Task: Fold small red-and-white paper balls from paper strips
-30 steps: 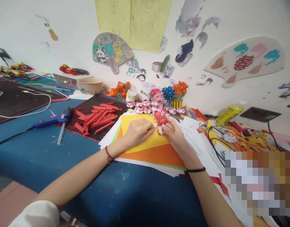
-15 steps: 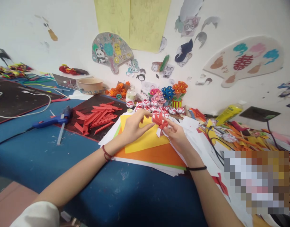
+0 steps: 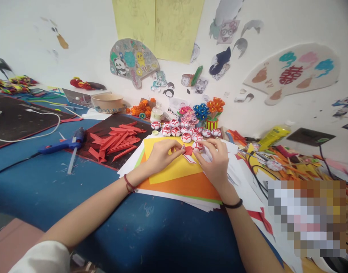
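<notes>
A small folded red and white paper piece [image 3: 188, 151] is pinched between my two hands, above a yellow sheet [image 3: 165, 168] on a paper stack. Thumb and finger of my left hand [image 3: 165, 154] grip its left side. The fingertips of my right hand [image 3: 215, 161] close on its right side. Just behind my hands stand several red and white paper flowers [image 3: 186, 137]. Folded red paper strips [image 3: 117, 140] lie in a pile on a dark mat to the left.
A blue glue gun [image 3: 61, 145] with its cord lies at the left. Behind are a round bowl [image 3: 108, 103] and orange and blue flowers [image 3: 201, 112]. At the right are a yellow bottle [image 3: 274, 137], paper scraps and black cables.
My right hand has turned and now pinches the paper piece from the side. My left fingers have closed on it. Its spread red petals no longer show; it looks smaller and flatter.
</notes>
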The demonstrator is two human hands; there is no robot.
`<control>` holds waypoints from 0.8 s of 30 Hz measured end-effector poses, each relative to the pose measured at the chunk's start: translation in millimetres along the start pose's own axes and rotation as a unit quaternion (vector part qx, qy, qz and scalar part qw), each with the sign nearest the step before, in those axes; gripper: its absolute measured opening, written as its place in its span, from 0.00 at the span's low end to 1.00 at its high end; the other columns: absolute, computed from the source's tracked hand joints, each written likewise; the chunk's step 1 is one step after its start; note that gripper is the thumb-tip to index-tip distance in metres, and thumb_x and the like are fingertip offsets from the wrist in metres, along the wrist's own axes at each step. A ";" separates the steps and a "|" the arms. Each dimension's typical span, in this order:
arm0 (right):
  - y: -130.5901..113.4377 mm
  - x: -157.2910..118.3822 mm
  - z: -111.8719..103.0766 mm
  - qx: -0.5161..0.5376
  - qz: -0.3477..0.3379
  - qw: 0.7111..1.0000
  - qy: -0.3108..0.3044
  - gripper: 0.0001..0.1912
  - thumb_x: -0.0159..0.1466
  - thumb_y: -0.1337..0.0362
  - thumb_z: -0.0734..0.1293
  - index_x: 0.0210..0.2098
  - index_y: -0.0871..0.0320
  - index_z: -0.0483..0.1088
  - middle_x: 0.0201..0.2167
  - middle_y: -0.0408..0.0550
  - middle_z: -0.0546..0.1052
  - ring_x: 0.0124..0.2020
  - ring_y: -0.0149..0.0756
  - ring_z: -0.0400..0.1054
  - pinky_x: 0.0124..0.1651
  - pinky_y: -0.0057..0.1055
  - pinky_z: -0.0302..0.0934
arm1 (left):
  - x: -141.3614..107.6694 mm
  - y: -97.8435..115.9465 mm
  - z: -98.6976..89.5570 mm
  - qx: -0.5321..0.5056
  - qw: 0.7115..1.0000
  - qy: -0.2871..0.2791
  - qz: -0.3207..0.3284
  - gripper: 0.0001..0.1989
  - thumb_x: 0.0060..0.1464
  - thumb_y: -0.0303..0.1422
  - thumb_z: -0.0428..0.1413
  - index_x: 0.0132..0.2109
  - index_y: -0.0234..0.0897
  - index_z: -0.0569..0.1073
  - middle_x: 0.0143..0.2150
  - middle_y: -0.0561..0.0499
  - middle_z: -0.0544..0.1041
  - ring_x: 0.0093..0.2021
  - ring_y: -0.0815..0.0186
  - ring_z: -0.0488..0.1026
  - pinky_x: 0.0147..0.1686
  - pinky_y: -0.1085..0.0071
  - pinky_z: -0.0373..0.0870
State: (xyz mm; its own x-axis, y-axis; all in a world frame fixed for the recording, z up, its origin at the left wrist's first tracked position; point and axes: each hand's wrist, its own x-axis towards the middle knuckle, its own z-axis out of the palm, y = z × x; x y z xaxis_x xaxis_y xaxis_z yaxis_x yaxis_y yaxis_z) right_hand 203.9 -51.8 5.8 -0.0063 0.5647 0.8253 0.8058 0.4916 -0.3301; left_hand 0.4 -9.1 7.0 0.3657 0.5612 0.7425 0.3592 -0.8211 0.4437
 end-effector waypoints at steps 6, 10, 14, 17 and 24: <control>-9.7 -8.1 7.0 -0.049 -0.091 0.992 -0.073 0.09 0.67 0.61 0.65 0.44 0.56 0.74 0.35 0.48 0.78 0.38 0.40 0.68 0.42 0.37 0.59 | -6.1 -0.8 10.8 -0.022 0.999 -0.014 -0.045 0.08 0.60 0.37 0.58 0.37 0.36 0.77 0.32 0.53 0.80 0.27 0.73 0.72 0.30 0.77 0.65; -8.2 -8.8 8.6 -0.020 -0.082 0.993 -0.085 0.09 0.68 0.64 0.63 0.43 0.57 0.74 0.36 0.48 0.79 0.38 0.40 0.68 0.41 0.37 0.60 | -6.5 1.5 12.6 -0.043 0.997 -0.032 -0.054 0.09 0.60 0.37 0.57 0.38 0.37 0.78 0.32 0.53 0.81 0.28 0.72 0.73 0.31 0.77 0.65; -6.5 -8.0 7.7 -0.008 -0.088 0.992 -0.095 0.09 0.69 0.64 0.63 0.42 0.57 0.75 0.36 0.48 0.80 0.37 0.40 0.68 0.41 0.37 0.61 | -5.8 4.7 10.8 -0.054 0.996 -0.039 -0.063 0.10 0.61 0.36 0.56 0.37 0.36 0.79 0.31 0.53 0.81 0.27 0.72 0.73 0.31 0.77 0.65; -5.6 -7.5 7.8 -0.001 -0.091 0.990 -0.103 0.10 0.69 0.64 0.62 0.43 0.56 0.76 0.36 0.49 0.80 0.37 0.39 0.68 0.41 0.38 0.61 | -5.1 7.1 9.1 -0.065 0.994 -0.043 -0.074 0.11 0.61 0.37 0.56 0.37 0.36 0.79 0.32 0.52 0.81 0.28 0.71 0.74 0.31 0.76 0.66; -4.9 -5.7 6.1 0.029 -0.087 0.990 -0.111 0.12 0.69 0.64 0.61 0.46 0.55 0.76 0.39 0.49 0.80 0.40 0.40 0.69 0.43 0.39 0.63 | -4.4 11.2 7.1 -0.068 0.994 -0.037 -0.072 0.13 0.62 0.38 0.55 0.37 0.36 0.79 0.31 0.51 0.81 0.29 0.70 0.74 0.30 0.76 0.68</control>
State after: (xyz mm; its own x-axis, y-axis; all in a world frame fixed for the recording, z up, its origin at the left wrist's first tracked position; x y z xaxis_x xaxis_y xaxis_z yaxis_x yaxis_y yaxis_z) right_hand 196.4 -53.4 -0.1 -0.2771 0.5967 0.7531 0.7457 0.6279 -0.2231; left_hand 8.9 -20.0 5.1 0.3822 0.6758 0.6302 0.2943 -0.7355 0.6102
